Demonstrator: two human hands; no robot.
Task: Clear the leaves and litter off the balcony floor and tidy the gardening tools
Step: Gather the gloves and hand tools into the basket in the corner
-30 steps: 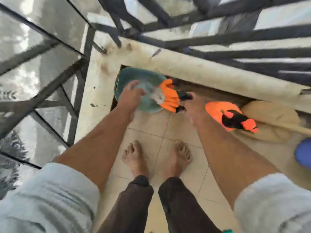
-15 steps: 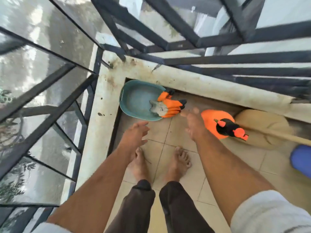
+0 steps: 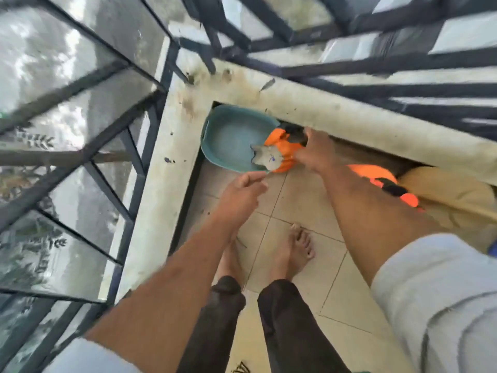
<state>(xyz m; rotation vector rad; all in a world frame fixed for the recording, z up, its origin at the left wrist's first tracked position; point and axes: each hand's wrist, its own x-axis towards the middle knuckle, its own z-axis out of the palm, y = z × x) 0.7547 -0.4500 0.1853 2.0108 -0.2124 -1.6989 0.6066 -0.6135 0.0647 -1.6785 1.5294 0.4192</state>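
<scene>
At balcony corner, on tiled floor against the low wall: teal basin (image 3: 231, 135), smooth moulded plastic, oval, shallow, raised rim with a handle lip on the far-left side; bed bare apart from what drapes over its right rim. Over that rim: pair of orange gloves (image 3: 282, 150), rubbery coated fingers, dark cuffs, pale grey knit palm turned up, part inside the basin and part on the tile. Judged gathered for storage, not yet settled fully inside.

Right hand (image 3: 313, 153): reaching onto the gloves at their cuff end, fingers bent down over the orange fabric; whether truly gripping or only touching, cannot tell, since the fingertips are hidden. Left hand (image 3: 240, 196): just short of the basin's near rim, fingers loosely curled, holding nothing visible; blurred.

To the right, near the wall: orange spray bottle (image 3: 376, 180), glossy plastic, black trigger head with an orange tip, lying on its side, not yet put away. Beside it: tan broom head (image 3: 454, 195), soft fibrous bristles, fanned flat on the floor. Blue rounded item at the far right edge, too cropped to name.

Floor (image 3: 301, 203): cream glazed tiles, thin grout lines, mostly free of leaves; a few dark specks and a thin twig near the bare feet. Ledge (image 3: 172, 184): pale concrete, stained, speckled with dirt, one small leaf on the top run. Railing (image 3: 139, 146): dark painted metal bars.

Estimate: sweeping largely done; tool tidying under way, bottle and broom remaining.
</scene>
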